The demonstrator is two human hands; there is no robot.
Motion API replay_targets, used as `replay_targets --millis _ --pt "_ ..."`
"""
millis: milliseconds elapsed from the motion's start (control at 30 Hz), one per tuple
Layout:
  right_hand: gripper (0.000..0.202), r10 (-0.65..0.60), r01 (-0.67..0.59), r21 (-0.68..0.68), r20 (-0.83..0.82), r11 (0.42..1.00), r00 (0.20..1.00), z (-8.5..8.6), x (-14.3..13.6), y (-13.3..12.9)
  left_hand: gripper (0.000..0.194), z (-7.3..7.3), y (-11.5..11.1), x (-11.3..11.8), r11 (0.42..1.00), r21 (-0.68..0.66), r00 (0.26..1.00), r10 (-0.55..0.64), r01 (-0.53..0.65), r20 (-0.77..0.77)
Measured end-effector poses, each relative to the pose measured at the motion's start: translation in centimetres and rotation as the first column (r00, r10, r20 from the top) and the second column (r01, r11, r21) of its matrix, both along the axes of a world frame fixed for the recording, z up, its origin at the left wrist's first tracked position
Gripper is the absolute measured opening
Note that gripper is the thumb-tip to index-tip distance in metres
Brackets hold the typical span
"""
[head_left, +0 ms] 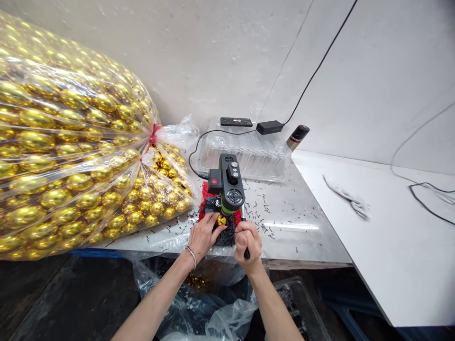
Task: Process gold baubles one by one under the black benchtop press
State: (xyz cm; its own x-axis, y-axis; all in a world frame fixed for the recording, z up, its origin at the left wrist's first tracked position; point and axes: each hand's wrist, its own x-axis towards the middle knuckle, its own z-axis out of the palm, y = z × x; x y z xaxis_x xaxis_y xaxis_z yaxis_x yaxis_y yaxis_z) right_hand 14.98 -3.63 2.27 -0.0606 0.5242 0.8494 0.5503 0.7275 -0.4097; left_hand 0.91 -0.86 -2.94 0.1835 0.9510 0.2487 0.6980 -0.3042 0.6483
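Note:
A small black bench press with a round vent and a green band stands on a dark base over a red mat. Under its head sits a small shiny gold ball. My left hand pinches that ball between thumb and fingers from the left side. At the right, my right hand is wrapped round the press's lever handle, whose black end pokes out below the fist.
Big clear bags of gold balls fill the left. Behind the press lie a clear plastic tray, a power adapter and a dark bottle. Black scraps litter the table. A plastic bag hangs below the front edge.

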Motion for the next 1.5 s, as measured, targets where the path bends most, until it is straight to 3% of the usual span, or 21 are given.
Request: replay_targets --millis 367,533,700,800,967,1067,1167,1233,1333,1433,1500 --pt "0.026 -0.031 0.031 0.085 -0.004 0.996 1.000 -1.6 -0.2 0.7 0.033 0.1 0.0 0.1 1.000 0.010 1.000 0.014 -0.014 0.020" --pt "0.027 -0.036 0.038 0.091 -0.024 0.995 0.999 -2.3 -0.2 0.9 0.032 0.2 0.0 0.1 0.999 0.040 0.997 0.019 -0.016 -0.070" --pt "0.024 -0.034 0.025 0.116 0.080 0.993 0.996 -2.8 0.0 1.0 0.034 -0.2 0.0 0.0 0.998 0.060 0.995 0.011 -0.005 -0.097" --pt "0.025 -0.023 0.018 0.095 0.043 0.995 0.999 -1.6 0.0 0.7 0.035 -0.4 0.1 0.1 0.999 0.044 0.998 0.005 -0.003 -0.064" --pt "0.027 0.006 -0.010 -0.041 -0.105 0.999 0.994 3.9 -0.1 0.2 0.035 0.4 0.2 -0.1 0.999 -0.032 0.998 0.004 -0.002 0.064" --pt "0.028 0.001 -0.019 -0.136 -0.127 0.990 0.992 6.2 -0.1 0.1 0.034 1.6 -1.6 -1.0 0.997 -0.075 0.981 -0.020 0.035 0.191" --pt "0.028 0.006 -0.019 -0.103 -0.125 0.995 0.992 6.2 -0.2 0.0 0.037 1.9 -5.4 -2.3 0.957 -0.133 0.953 -0.228 0.257 0.201" --pt "0.029 0.006 -0.016 -0.078 -0.124 0.997 0.992 5.5 -0.4 0.0 0.042 1.0 -8.3 -2.8 0.899 -0.215 0.924 -0.361 0.381 0.127" --pt "0.029 0.011 -0.018 -0.049 -0.135 0.999 0.991 4.7 -0.6 0.0 0.053 -1.4 -11.4 -2.9 0.871 -0.330 0.908 -0.411 0.365 -0.081" --pt "0.029 0.013 -0.019 -0.044 -0.136 0.999 0.991 4.4 -0.5 0.0 0.038 -2.7 -11.9 -2.6 0.909 -0.247 0.906 -0.384 0.336 -0.179" --pt "0.028 0.011 -0.017 -0.049 -0.121 0.999 0.993 4.4 -0.4 0.0 0.019 -1.9 -11.0 -2.7 0.930 -0.084 0.924 -0.365 0.357 -0.112"
